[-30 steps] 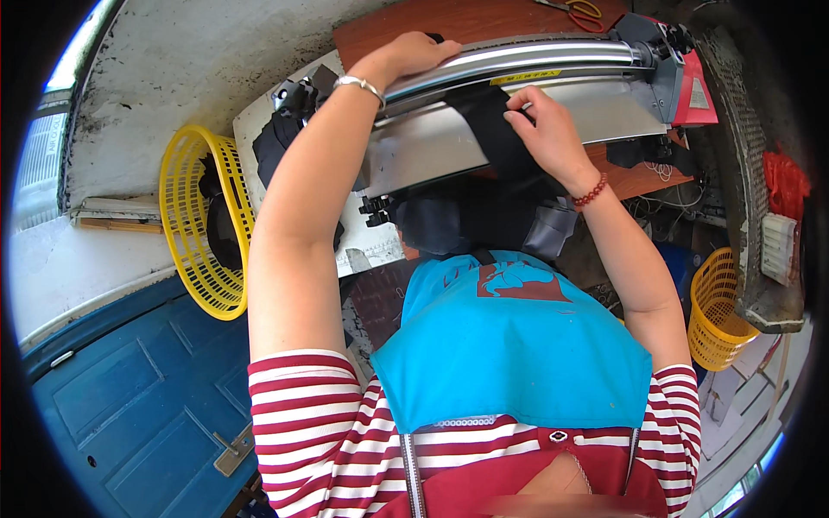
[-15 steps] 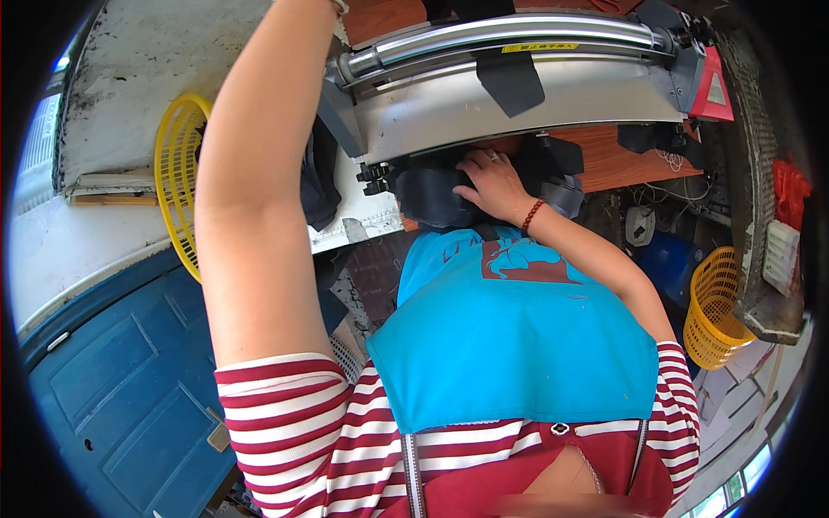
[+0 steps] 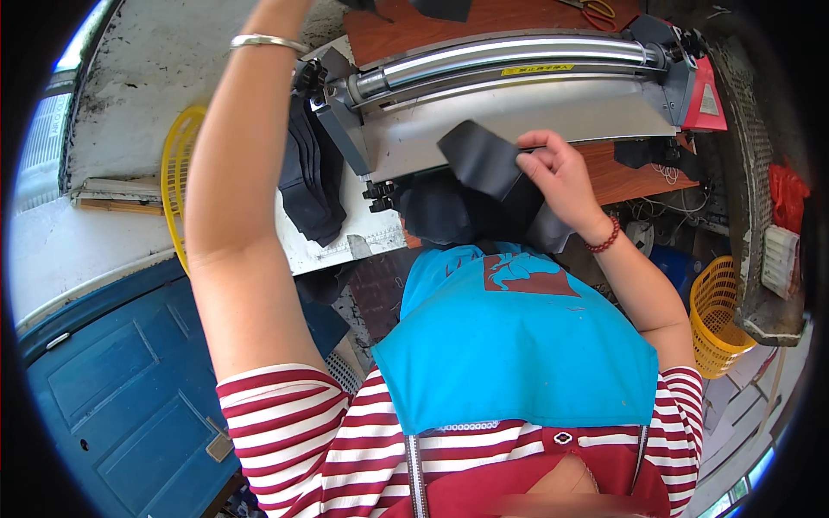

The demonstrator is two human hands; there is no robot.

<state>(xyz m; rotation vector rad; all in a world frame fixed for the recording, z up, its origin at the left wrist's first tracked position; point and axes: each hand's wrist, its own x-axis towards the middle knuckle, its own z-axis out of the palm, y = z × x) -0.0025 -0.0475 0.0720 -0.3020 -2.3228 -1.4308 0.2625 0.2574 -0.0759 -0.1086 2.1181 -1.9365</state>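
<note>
Wooden bench (image 3: 484, 22), right hand (image 3: 560, 168), black floppy piece (image 3: 488, 164)

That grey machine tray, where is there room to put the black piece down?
The grey tray is bare right of the black piece held by the right hand, up to the red end cover. Crowded: the left end, by the black stack, and the dark pile below.

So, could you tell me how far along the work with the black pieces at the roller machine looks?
Done, apparently: a stack of black pieces hangs left of the roller machine. In hand: the right hand holds one black piece against the machine's metal plate; the left hand is out of view above. Left: a dark pile lies under the machine.
</note>
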